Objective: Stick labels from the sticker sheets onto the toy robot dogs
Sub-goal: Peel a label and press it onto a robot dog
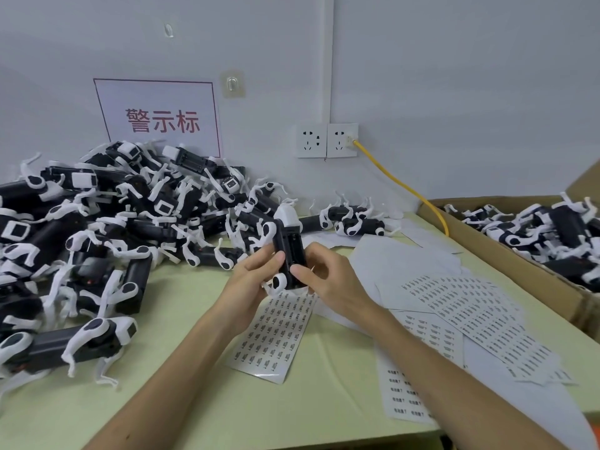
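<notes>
L hand [250,274] & R hand [328,280] both grip toy robot dog [289,248] above sticker sheet [276,332]. Risk: dog twists, label prob. lands crooked/creased.

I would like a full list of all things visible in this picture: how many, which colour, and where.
held toy robot dog: one, black-white, between both hands
pile of toy robot dogs: many, black-white, table's left
loose toy robot dogs: few, black-white, table's back
cardboard box: one, brown, right, holding more dogs
sticker sheets: several, white, table's centre and right
sign: one, white with red characters, wall
wall sockets: two, white, wall
cable: one, yellow, from right socket
hooks: two, clear, wall
table: one, pale green
left hand: grips dog's left side
right hand: grips dog's right side
</notes>
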Action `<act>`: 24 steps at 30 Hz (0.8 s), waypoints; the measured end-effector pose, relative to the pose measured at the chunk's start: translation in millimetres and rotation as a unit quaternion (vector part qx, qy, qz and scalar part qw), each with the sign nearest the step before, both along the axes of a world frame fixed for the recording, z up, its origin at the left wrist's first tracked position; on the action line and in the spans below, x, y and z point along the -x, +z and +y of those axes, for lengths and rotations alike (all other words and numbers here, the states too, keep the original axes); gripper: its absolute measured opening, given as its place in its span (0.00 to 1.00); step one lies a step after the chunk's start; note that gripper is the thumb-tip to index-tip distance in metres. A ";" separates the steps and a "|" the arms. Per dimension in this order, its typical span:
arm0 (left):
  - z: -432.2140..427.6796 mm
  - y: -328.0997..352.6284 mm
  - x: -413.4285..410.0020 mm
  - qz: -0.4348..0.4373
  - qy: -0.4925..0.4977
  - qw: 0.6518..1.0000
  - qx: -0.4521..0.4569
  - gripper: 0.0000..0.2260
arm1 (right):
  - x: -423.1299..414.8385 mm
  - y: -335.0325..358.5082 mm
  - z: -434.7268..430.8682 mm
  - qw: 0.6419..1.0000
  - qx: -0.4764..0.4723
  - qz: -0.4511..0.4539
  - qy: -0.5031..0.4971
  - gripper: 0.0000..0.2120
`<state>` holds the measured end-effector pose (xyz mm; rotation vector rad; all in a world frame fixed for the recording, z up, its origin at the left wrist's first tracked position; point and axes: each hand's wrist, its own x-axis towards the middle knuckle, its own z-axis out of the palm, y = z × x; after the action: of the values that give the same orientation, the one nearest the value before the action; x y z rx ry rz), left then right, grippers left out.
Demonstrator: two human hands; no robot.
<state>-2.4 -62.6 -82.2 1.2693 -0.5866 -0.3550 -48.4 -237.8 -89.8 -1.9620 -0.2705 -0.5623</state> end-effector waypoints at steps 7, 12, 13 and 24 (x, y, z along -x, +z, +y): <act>-8.0 -4.2 4.7 -0.039 0.044 0.998 -0.033 0.21 | -1.4 -1.9 1.0 0.998 -0.052 0.011 -0.016 0.15; -7.9 -3.9 6.0 -0.061 0.038 0.996 -0.044 0.20 | 0.4 1.3 3.3 0.993 -0.080 0.070 -0.042 0.22; -7.2 -3.7 5.3 -0.059 0.037 0.997 -0.045 0.20 | 0.8 1.3 3.0 0.992 -0.091 0.081 -0.024 0.23; 3.3 -6.0 -6.6 0.048 -0.048 0.998 0.007 0.20 | -6.2 7.6 -6.4 0.946 -0.228 0.172 0.153 0.19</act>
<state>4.2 -59.3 -88.2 1.2066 -0.5689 -0.4885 -42.2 -244.2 -82.2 -1.4932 -0.1961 -0.0609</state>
